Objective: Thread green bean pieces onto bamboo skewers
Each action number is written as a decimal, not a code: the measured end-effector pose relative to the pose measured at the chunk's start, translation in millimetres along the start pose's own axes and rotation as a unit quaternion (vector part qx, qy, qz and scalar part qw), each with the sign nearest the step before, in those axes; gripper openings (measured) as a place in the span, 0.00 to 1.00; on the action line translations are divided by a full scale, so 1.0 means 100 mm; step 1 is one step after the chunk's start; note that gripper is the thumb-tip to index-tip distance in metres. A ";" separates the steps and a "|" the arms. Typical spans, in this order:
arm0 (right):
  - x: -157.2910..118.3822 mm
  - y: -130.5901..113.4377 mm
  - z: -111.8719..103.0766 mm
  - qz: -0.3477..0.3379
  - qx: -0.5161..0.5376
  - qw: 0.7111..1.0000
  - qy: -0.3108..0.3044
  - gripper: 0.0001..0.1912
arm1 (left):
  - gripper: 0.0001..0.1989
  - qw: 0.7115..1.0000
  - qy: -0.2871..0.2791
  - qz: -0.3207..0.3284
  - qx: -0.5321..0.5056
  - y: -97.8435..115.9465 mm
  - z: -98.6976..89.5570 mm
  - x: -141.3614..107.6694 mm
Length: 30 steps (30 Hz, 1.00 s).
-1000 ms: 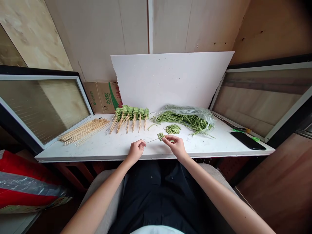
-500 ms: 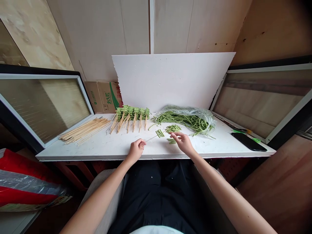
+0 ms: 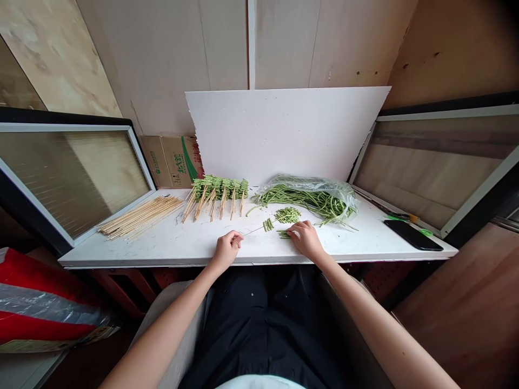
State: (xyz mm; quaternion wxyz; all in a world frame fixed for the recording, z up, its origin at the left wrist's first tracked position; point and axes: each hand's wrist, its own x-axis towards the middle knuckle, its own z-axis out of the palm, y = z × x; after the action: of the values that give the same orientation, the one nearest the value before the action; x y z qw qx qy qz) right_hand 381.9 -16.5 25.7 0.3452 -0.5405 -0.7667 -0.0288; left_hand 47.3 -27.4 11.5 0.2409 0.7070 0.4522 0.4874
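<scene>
My left hand [image 3: 228, 249] is closed on a thin skewer [image 3: 253, 231] that points right, with several short green bean pieces [image 3: 268, 225] threaded near its far end. My right hand [image 3: 305, 237] has its fingertips down at a small row of cut bean pieces [image 3: 284, 234] on the white table [image 3: 162, 249]; whether it grips one is hidden. Just beyond that hand lies a heap of small bean bits [image 3: 287, 215]. Long green beans [image 3: 312, 199] spill from a clear plastic bag [image 3: 324, 185] behind it.
Finished bean skewers [image 3: 221, 188] are stacked at the back left, near a cardboard box [image 3: 172, 162]. Bare wooden sticks [image 3: 141, 216] lie at the left. A black phone [image 3: 412, 235] rests at the right. A white board [image 3: 284, 135] stands behind.
My right hand has moved down from beside the skewer's tip to the row of cut bean pieces. The pieces on the skewer have shifted slightly right; my left hand is nearly still.
</scene>
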 end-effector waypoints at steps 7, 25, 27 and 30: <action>0.04 -0.09 -0.02 0.079 0.181 0.977 0.081 0.16 | 0.12 1.000 0.006 0.005 0.004 0.02 0.00 -0.01; 0.06 -0.14 -0.08 0.211 0.596 0.775 -0.001 0.26 | 0.11 1.000 -0.002 0.002 -0.010 0.03 0.01 -0.01; 0.06 -0.13 -0.07 0.215 0.592 0.777 0.001 0.27 | 0.11 1.000 -0.002 0.003 -0.006 0.03 0.01 -0.01; 0.06 -0.13 -0.06 0.214 0.598 0.773 0.001 0.26 | 0.11 1.000 0.001 0.005 -0.003 0.05 0.02 -0.01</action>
State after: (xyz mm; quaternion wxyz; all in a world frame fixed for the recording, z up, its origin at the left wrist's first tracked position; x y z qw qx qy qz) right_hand 373.1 -19.5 37.9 0.5971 -0.3752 -0.4934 0.5092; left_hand 50.4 -30.2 14.0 0.2405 0.7078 0.4475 0.4908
